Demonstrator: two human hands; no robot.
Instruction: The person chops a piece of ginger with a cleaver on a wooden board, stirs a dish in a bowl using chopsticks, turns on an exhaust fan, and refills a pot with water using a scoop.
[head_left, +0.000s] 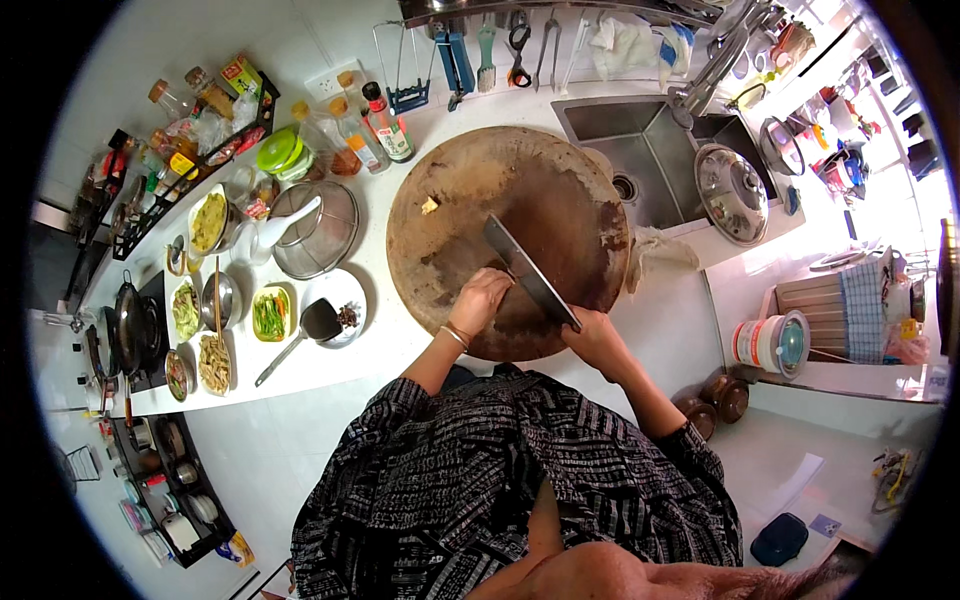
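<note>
A large round wooden chopping block (465, 172) lies before me, its surface stained dark in patches. In my right hand (592, 337) is the handle of a cleaver (529, 274). Its blade slants up and left across the block, edge-on to my view. My left hand (481, 300) rests on the block just left of the blade, fingers bunched around a small dark brown piece of food (495, 265), mostly hidden by the fingers. A small yellowish piece, perhaps ginger (429, 205), sits alone on the block's upper left.
Left of the block stand a white bowl (358, 289) with dark chopped bits and a spatula (321, 322), a dish of green and orange strips (271, 315), and a mesh strainer (330, 225). Bottles (390, 127) line the wall. A steel sink (637, 150) lies right.
</note>
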